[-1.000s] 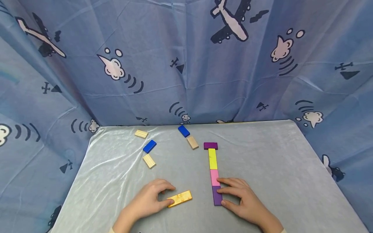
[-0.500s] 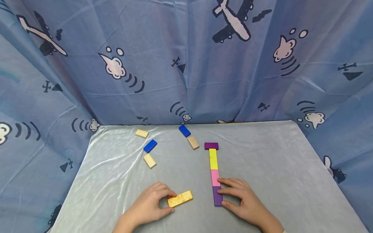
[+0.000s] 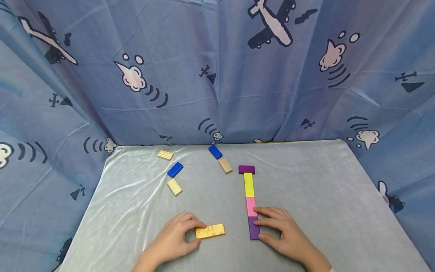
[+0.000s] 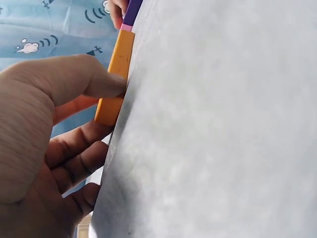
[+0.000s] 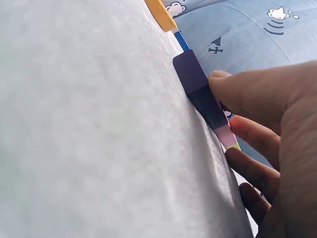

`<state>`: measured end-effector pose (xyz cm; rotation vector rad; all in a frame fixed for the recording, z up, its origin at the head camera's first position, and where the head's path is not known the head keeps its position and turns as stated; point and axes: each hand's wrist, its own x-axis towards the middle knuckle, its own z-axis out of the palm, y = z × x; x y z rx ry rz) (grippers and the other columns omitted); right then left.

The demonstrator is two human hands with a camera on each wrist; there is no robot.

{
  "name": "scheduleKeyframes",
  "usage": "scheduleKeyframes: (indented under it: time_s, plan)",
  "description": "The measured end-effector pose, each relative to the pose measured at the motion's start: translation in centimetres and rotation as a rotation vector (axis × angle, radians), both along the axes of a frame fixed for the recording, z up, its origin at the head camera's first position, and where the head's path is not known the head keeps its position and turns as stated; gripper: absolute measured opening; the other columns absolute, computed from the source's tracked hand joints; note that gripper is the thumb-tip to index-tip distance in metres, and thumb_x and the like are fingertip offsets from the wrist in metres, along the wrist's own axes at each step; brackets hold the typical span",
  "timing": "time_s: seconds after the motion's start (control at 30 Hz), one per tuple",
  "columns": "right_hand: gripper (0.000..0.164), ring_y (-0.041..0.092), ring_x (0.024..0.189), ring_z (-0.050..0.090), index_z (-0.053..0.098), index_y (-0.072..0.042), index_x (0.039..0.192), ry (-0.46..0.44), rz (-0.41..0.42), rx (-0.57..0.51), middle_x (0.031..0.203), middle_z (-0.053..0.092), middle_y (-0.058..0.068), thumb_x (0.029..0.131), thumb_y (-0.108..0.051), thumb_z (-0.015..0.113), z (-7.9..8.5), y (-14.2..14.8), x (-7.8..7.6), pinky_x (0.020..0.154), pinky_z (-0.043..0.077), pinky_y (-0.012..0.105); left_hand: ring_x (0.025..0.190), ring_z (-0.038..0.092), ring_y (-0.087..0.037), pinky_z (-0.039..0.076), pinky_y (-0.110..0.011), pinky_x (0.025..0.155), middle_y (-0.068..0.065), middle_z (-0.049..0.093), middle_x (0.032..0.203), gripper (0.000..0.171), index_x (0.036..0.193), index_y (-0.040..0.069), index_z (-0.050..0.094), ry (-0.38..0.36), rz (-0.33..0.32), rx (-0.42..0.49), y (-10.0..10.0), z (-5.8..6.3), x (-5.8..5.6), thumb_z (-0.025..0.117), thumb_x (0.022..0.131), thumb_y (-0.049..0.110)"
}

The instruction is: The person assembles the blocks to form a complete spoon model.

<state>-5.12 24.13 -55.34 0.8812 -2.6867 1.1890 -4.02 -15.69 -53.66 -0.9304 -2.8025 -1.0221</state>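
In the head view, my left hand [image 3: 173,238] pinches the left end of an orange-yellow block [image 3: 212,231] between thumb and index finger; it lies flat on the cloth. The left wrist view shows the thumb on that block's [image 4: 119,64] near side. My right hand [image 3: 285,236] rests its fingertips along the right side of a row of blocks. Its thumb and index finger touch the purple block [image 3: 253,228], and another fingertip touches the pink block [image 3: 250,206]. Beyond these lie a yellow block [image 3: 249,185] and a crosswise dark purple block [image 3: 246,169].
Left of the row, toward the back, lie two blue blocks [image 3: 175,170] and several plain wooden blocks [image 3: 175,187]. Pale grey cloth [image 3: 323,181] covers the table. A blue curtain [image 3: 190,75] with aeroplane prints hangs behind it.
My left thumb and index finger have shifted to pinch the orange-yellow block's sides, and the block has turned slightly, its left end nearer. The right hand stays against the row.
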Motion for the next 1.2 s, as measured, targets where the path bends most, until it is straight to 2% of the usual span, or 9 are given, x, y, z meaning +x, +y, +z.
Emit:
scheduleKeyframes:
  time_s: [0.1, 0.27, 0.5, 0.7, 0.9, 1.07, 1.2]
  plan:
    - [0.037, 0.017, 0.137, 0.058, 0.08, -0.039, 0.126, -0.004, 0.0, 0.001, 0.15, 0.065, -0.011, 0.091, -0.03, 0.091, -0.1, 0.0, 0.0, 0.111, 0.034, 0.029, 0.1, 0.062, -0.002, 0.057, -0.032, 0.086, 0.019, 0.066, 0.106, 0.041, 0.116, 0.028, 0.081, 0.005, 0.02, 0.025, 0.1, -0.2, 0.0, 0.093, 0.079, 0.014]
    - [0.038, 0.016, 0.137, 0.057, 0.079, -0.041, 0.126, -0.004, -0.003, 0.003, 0.151, 0.065, -0.012, 0.092, -0.031, 0.091, -0.1, 0.1, 0.0, 0.111, 0.034, 0.029, 0.098, 0.06, -0.002, 0.056, -0.031, 0.085, 0.019, 0.064, 0.108, 0.043, 0.118, 0.028, 0.079, -0.064, 0.051, 0.068, 0.2, -0.4, 0.0, 0.091, 0.082, 0.01]
    - [0.038, 0.017, 0.136, 0.058, 0.08, -0.038, 0.127, 0.034, 0.012, -0.017, 0.15, 0.066, -0.009, 0.092, -0.028, 0.09, 0.0, 0.2, 0.0, 0.112, 0.03, 0.023, 0.091, 0.057, -0.006, 0.052, -0.025, 0.078, 0.015, 0.062, 0.108, 0.043, 0.121, 0.025, 0.08, -0.123, 0.063, 0.112, 0.3, -0.2, -0.2, 0.09, 0.084, 0.007]
    - [0.038, 0.017, 0.136, 0.058, 0.079, -0.039, 0.127, 0.026, 0.005, -0.004, 0.15, 0.065, -0.01, 0.091, -0.029, 0.091, 0.0, 0.1, 0.1, 0.111, 0.032, 0.025, 0.089, 0.057, -0.007, 0.052, -0.024, 0.076, 0.015, 0.06, 0.108, 0.042, 0.124, 0.024, 0.079, -0.154, 0.057, 0.112, 0.3, 0.1, -0.7, 0.089, 0.086, 0.008]
    - [0.038, 0.016, 0.138, 0.057, 0.079, -0.041, 0.127, 0.001, -0.005, 0.014, 0.151, 0.064, -0.013, 0.092, -0.031, 0.091, -0.1, 0.2, 0.1, 0.111, 0.033, 0.028, 0.085, 0.056, -0.009, 0.05, -0.022, 0.07, 0.014, 0.058, 0.108, 0.042, 0.127, 0.023, 0.078, -0.166, 0.023, 0.148, 0.6, 0.1, -2.1, 0.087, 0.089, 0.006]
    - [0.038, 0.016, 0.138, 0.057, 0.078, -0.043, 0.126, -0.012, -0.014, 0.032, 0.151, 0.063, -0.015, 0.092, -0.032, 0.091, -0.1, 0.2, 0.1, 0.111, 0.035, 0.032, 0.085, 0.055, -0.012, 0.048, -0.023, 0.068, 0.01, 0.056, 0.106, 0.043, 0.129, 0.022, 0.077, -0.172, -0.005, 0.183, 1.5, 0.2, -3.9, 0.085, 0.092, 0.004]
    - [0.038, 0.016, 0.138, 0.057, 0.079, -0.043, 0.126, -0.014, -0.012, 0.032, 0.151, 0.064, -0.014, 0.092, -0.032, 0.09, 0.0, 0.1, 0.0, 0.111, 0.035, 0.034, 0.086, 0.055, -0.015, 0.047, -0.023, 0.068, 0.006, 0.056, 0.105, 0.041, 0.13, 0.02, 0.077, -0.155, -0.019, 0.177, 2.3, 0.5, -5.3, 0.083, 0.093, 0.005]
